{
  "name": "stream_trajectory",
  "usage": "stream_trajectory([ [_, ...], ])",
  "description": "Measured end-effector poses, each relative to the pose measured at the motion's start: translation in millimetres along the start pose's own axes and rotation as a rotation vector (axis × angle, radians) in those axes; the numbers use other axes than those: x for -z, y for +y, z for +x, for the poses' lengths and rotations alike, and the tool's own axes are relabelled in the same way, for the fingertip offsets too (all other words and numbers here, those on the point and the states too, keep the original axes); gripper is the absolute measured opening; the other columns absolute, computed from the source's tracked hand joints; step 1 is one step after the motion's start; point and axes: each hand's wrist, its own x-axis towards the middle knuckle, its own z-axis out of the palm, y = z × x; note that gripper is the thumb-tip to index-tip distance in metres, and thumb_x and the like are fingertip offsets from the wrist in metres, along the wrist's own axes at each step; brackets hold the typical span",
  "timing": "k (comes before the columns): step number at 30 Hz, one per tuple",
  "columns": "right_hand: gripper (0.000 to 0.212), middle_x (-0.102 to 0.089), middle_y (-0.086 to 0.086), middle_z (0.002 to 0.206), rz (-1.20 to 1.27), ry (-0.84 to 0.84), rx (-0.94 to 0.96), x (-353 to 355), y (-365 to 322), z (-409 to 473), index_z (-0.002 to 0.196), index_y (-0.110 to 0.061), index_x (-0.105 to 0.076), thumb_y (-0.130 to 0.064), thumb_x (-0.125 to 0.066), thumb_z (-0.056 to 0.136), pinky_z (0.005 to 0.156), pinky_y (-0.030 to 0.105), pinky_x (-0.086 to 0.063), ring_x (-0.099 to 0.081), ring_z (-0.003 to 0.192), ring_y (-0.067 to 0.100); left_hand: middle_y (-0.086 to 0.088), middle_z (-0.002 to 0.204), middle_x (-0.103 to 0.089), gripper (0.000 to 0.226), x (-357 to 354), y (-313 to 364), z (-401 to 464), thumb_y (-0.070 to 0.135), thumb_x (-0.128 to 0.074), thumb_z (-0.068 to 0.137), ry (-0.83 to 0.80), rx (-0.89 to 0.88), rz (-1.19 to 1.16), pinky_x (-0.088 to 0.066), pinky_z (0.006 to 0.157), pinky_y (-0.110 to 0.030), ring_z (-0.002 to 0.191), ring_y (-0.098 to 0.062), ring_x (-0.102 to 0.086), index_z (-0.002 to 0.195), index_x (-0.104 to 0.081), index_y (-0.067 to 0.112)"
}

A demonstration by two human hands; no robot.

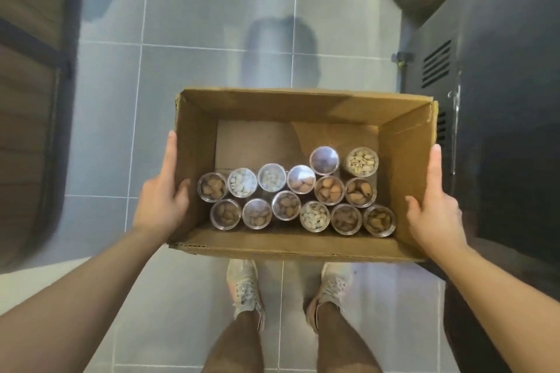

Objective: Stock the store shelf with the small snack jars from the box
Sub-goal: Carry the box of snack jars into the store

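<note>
A person holds an open brown cardboard box (200,142) above a grey tiled floor (212,24). The left hand (163,200) grips its left wall, the right hand (433,209) its right wall, thumbs hooked inside. Small clear round snack jars (286,205) of nuts stand upright in two rows along the box's near side

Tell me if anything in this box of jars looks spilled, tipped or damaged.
Nothing stands out. The snack jars stand upright in the cardboard box, lids on, with no loose nuts on its floor. The left hand and right hand hold its sides.
</note>
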Motion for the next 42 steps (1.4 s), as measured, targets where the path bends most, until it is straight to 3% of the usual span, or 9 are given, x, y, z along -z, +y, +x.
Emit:
stream_trajectory([
  [6, 0.106, -0.063, 0.016, 0.128, 0.023, 0.086, 0.041, 127.8, -93.9, -46.3, 0.149, -0.054, 0.029, -0.014, -0.057, 0.102, 0.087, 0.053, -0.056, -0.067, 0.09, 0.031, -0.017, 0.069, -0.06, 0.102, 157.9, 73.9, -7.2, 0.01, -0.06, 0.096, 0.053, -0.08, -0.025, -0.047, 0.066, -0.047, 0.067, -0.044, -0.06, 0.153, 0.011, 0.058],
  [11, 0.11, -0.068, 0.023, 0.108, 0.006, 0.134, 0.091, 229.6, -159.7, -90.6, 0.151, -0.051, 0.028, -0.009, -0.059, 0.098, 0.084, 0.051, -0.054, -0.062, 0.075, 0.031, -0.022, 0.084, -0.067, 0.104, 291.5, 133.9, -31.0, 0.011, -0.06, 0.095, 0.083, -0.139, -0.023, -0.053, 0.073, -0.048, 0.075, -0.041, -0.064, 0.151, 0.011, 0.062],
  [13, 0.115, -0.068, 0.026, 0.11, 0.002, 0.145, 0.104, 266.9, -179.6, -103.0, 0.144, -0.058, 0.032, -0.01, -0.061, 0.097, 0.085, 0.054, -0.056, -0.068, 0.084, 0.039, -0.023, 0.091, -0.07, 0.104, 337.6, 153.8, -44.9, 0.01, -0.06, 0.095, 0.093, -0.161, -0.016, -0.054, 0.076, -0.049, 0.078, -0.041, -0.066, 0.15, 0.011, 0.062],
  [17, 0.116, -0.068, 0.022, 0.119, -0.015, 0.157, 0.194, 330.6, -214.1, -125.2, 0.146, -0.055, 0.033, -0.007, -0.061, 0.098, 0.081, 0.049, -0.06, -0.071, 0.086, 0.031, -0.019, 0.108, -0.07, 0.097, 402.9, 188.7, -73.2, 0.007, -0.058, 0.098, 0.118, -0.213, -0.052, -0.055, 0.084, -0.047, 0.083, -0.033, -0.067, 0.156, 0.005, 0.053],
  [21, 0.12, -0.069, 0.018, 0.122, -0.041, 0.166, 0.247, 380.0, -239.1, -121.9, 0.144, -0.055, 0.035, -0.004, -0.062, 0.096, 0.078, 0.046, -0.062, -0.072, 0.082, 0.024, -0.004, 0.1, -0.069, 0.104, 440.3, 208.0, -75.1, 0.008, -0.06, 0.097, 0.141, -0.227, -0.059, -0.055, 0.075, -0.036, 0.074, -0.015, -0.065, 0.146, 0.011, 0.066],
  [27, 0.123, -0.066, 0.002, 0.1, -0.068, 0.121, 0.317, 431.8, -263.4, -75.8, 0.138, -0.058, 0.039, -0.003, -0.062, 0.095, 0.064, 0.029, -0.06, -0.068, 0.065, 0.011, -0.006, 0.108, -0.073, 0.108, 466.5, 248.3, -47.9, 0.009, -0.06, 0.094, 0.179, -0.186, -0.05, -0.056, 0.086, -0.041, 0.088, -0.025, -0.069, 0.142, 0.013, 0.071],
  [31, 0.123, -0.068, 0.004, 0.1, -0.043, 0.097, 0.379, 469.7, -279.8, -27.5, 0.141, -0.058, 0.037, -0.004, -0.063, 0.094, 0.074, 0.038, -0.062, -0.069, 0.07, 0.013, -0.013, 0.118, -0.072, 0.113, 483.2, 285.7, -16.3, 0.009, -0.063, 0.093, 0.249, -0.147, -0.021, -0.056, 0.087, -0.041, 0.095, -0.03, -0.07, 0.137, 0.016, 0.077],
  [35, 0.127, -0.068, 0.007, 0.092, -0.068, 0.075, 0.444, 504.3, -300.3, 27.2, 0.134, -0.062, 0.042, -0.005, -0.063, 0.09, 0.075, 0.043, -0.061, -0.07, 0.071, 0.018, -0.003, 0.111, -0.069, 0.112, 495.2, 321.4, 14.1, 0.008, -0.064, 0.096, 0.282, -0.119, -0.031, -0.057, 0.063, -0.026, 0.072, -0.014, -0.07, 0.142, 0.017, 0.071],
  [42, 0.12, -0.07, 0.01, 0.094, -0.118, 0.094, 0.496, 553.8, -355.0, 114.7, 0.142, -0.054, 0.04, -0.007, -0.058, 0.089, 0.076, 0.045, -0.059, -0.069, 0.076, 0.024, -0.012, 0.101, -0.072, 0.116, 516.1, 362.7, 81.5, 0.007, -0.066, 0.092, 0.335, -0.087, -0.013, -0.061, 0.062, -0.042, 0.064, -0.021, -0.07, 0.141, 0.016, 0.073],
])
